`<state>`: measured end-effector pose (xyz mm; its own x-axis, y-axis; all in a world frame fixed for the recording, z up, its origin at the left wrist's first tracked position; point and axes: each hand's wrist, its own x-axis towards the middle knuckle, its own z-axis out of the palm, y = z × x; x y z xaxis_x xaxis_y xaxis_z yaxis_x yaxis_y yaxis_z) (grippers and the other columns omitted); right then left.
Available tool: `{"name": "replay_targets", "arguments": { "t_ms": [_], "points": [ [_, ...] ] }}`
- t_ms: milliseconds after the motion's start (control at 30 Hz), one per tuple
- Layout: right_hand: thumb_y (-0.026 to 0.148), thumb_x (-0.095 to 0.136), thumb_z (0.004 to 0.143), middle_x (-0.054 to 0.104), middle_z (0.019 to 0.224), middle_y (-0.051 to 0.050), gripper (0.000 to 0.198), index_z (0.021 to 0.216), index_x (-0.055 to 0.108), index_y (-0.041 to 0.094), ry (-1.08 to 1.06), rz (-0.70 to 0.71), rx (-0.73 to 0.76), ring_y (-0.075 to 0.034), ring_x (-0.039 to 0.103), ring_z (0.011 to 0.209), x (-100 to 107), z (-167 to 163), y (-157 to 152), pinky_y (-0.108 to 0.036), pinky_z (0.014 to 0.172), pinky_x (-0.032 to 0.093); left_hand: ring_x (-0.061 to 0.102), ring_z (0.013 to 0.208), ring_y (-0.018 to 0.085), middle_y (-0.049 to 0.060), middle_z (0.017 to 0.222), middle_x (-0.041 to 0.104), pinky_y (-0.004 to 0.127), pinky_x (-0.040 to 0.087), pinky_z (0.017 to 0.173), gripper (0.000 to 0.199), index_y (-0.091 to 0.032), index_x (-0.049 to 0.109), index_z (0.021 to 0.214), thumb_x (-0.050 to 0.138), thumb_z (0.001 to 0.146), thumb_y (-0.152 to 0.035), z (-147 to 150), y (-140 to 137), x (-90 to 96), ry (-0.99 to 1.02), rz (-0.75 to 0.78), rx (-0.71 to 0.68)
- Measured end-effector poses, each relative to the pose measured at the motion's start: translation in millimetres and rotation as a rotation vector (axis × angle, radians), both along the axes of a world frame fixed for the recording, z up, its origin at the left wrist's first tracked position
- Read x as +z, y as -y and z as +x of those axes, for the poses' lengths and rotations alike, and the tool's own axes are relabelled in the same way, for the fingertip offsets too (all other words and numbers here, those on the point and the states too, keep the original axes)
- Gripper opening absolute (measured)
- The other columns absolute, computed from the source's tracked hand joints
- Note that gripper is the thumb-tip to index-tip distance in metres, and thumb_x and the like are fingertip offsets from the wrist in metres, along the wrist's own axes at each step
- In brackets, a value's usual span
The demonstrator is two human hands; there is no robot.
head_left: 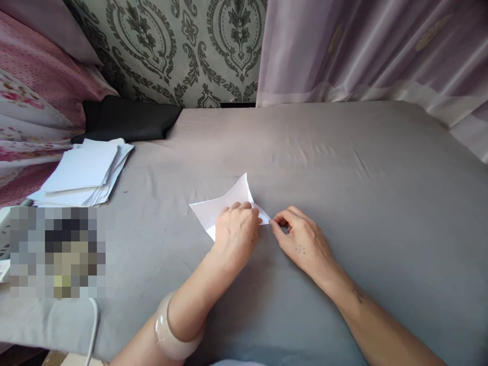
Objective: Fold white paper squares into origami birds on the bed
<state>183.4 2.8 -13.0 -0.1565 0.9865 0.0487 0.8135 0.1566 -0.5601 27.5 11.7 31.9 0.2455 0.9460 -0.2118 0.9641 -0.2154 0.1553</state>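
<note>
A white folded paper [236,193] with pointed corners lies on the grey cloth in the middle of the head view. My left hand [237,226] rests over its front part with the fingers curled down onto it, so the fingertips and that part of the paper are hidden. At the paper's right tip, my right hand [299,236] pinches the corner between thumb and forefinger. One corner of the paper points away from me and another points left.
A stack of white paper sheets [82,165] sits at the left, with a black cloth-like sheet [131,119] behind it. A white cable [92,325] hangs at the near left edge. Curtains [324,51] and a patterned wall [190,56] border the grey-covered surface [381,203].
</note>
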Motion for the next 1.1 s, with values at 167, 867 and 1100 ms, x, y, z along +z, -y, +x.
{"name": "replay_targets", "arguments": {
  "t_ms": [167,867,1100],
  "points": [
    [0.029,0.058,0.085,0.062,0.081,0.001,0.011,0.076,0.061,0.024,0.028,-0.022,-0.007,-0.013,0.058,0.066,-1,-1,-2,-0.025,0.056,0.039,0.06,0.078,0.023,0.008,0.083,0.066,0.033,0.037,0.062,0.027,-0.016,0.066,0.079,0.045,0.095,-0.022,1,1,-0.6,-0.01,0.01,0.004],
    [0.008,0.039,0.094,0.066,0.109,-0.007,0.031,0.114,0.061,0.019,-0.068,0.201,0.33,-0.02,0.061,0.1,2,3,23,-0.035,0.089,0.05,0.062,0.083,0.025,0.009,0.085,0.067,0.034,0.038,0.067,0.029,-0.015,0.066,0.082,0.042,0.095,-0.024,0,9,1.4,0.005,0.056,-0.011],
    [0.012,0.042,0.095,0.066,0.108,-0.01,0.03,0.12,0.058,0.013,0.165,0.301,0.359,-0.022,0.061,0.094,5,-3,31,-0.038,0.084,0.052,0.061,0.094,0.023,0.009,0.099,0.068,0.036,0.041,0.081,0.019,-0.016,0.062,0.094,0.044,0.092,-0.016,-41,34,5.0,0.068,0.082,-0.101]
  ]
}}
